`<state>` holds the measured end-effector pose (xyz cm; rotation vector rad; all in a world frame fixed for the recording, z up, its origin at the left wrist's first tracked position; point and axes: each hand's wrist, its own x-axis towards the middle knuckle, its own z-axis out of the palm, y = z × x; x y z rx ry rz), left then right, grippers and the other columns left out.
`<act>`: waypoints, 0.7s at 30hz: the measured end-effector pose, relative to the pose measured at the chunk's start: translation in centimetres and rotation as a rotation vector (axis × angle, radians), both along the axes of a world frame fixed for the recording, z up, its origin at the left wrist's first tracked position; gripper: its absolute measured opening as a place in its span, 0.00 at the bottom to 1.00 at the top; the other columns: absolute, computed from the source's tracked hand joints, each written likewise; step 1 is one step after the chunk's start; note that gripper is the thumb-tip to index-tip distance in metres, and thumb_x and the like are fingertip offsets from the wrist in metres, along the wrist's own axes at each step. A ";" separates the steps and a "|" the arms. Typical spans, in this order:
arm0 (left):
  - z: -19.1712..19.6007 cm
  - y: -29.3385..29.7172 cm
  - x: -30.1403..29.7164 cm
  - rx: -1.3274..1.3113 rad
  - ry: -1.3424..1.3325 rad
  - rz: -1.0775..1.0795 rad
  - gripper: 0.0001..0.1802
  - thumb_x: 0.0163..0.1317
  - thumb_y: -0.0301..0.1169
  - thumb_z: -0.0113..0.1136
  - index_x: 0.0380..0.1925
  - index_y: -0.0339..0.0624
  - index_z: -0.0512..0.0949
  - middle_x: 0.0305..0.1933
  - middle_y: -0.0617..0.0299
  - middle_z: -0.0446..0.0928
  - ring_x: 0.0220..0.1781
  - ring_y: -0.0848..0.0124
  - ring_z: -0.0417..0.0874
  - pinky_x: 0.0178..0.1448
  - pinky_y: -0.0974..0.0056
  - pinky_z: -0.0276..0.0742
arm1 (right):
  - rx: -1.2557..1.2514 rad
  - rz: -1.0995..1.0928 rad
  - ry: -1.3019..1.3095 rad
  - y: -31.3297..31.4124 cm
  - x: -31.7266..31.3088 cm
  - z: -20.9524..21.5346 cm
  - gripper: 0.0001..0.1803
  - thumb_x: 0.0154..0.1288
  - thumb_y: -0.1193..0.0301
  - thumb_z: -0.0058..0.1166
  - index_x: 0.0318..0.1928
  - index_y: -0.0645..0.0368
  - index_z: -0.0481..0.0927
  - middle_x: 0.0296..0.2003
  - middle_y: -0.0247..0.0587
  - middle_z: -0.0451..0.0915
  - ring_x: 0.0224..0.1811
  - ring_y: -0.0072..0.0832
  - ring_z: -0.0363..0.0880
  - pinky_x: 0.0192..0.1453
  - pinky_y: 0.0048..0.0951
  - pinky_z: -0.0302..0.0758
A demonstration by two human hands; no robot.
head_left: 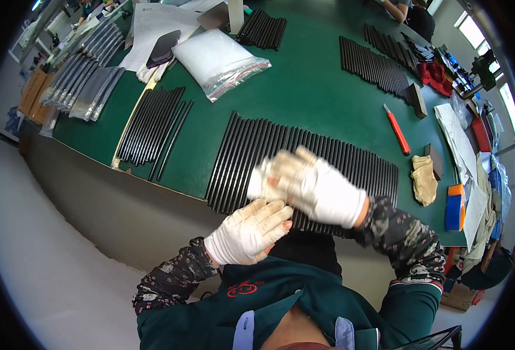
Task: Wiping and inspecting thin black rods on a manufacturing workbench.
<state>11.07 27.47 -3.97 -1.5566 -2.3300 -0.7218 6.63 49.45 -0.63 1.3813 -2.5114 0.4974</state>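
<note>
A wide row of thin black rods [243, 146] lies side by side along the near edge of the green table [310, 87]. Over the middle of the row is my right hand [321, 189], in a white glove with bare fingertips and slightly smeared by motion. Its fingers press a whitish cloth [258, 182] against the rods. My left hand [249, 230], gloved the same way, rests at the near ends of the rods with its fingers stretched out. Nothing shows in that hand.
More black rods [149, 125] lie to the left, and further bundles [374, 67] at the far right. A clear bag [216, 61] sits behind. On the right are a red cutter [397, 131], a tan cloth [424, 181] and tape rolls [455, 208]. Wrapped bundles [82, 87] stand far left.
</note>
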 end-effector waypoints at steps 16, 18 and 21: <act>-1.0 -0.2 0.2 0.043 -0.034 0.016 0.25 0.42 0.27 0.59 0.46 0.40 0.76 0.54 0.54 0.76 0.55 0.59 0.79 0.61 0.56 0.71 | 0.023 0.133 -0.160 -1.8 0.8 -0.2 0.23 0.59 0.68 0.53 0.56 0.60 0.72 0.59 0.50 0.69 0.65 0.42 0.64 0.68 0.47 0.58; -0.9 0.1 0.2 0.061 -0.010 0.006 0.25 0.42 0.27 0.59 0.46 0.39 0.76 0.53 0.54 0.76 0.54 0.59 0.79 0.61 0.56 0.72 | 0.082 -0.056 -0.036 -0.4 -2.4 -0.4 0.24 0.59 0.66 0.54 0.56 0.60 0.72 0.60 0.49 0.69 0.66 0.42 0.63 0.69 0.47 0.56; -0.8 0.0 -0.5 0.079 0.017 -0.015 0.25 0.41 0.26 0.59 0.45 0.38 0.76 0.53 0.53 0.76 0.53 0.58 0.79 0.58 0.56 0.73 | 0.216 -0.373 0.137 0.5 -5.7 -0.3 0.27 0.60 0.60 0.52 0.58 0.58 0.71 0.63 0.48 0.66 0.69 0.41 0.59 0.73 0.46 0.50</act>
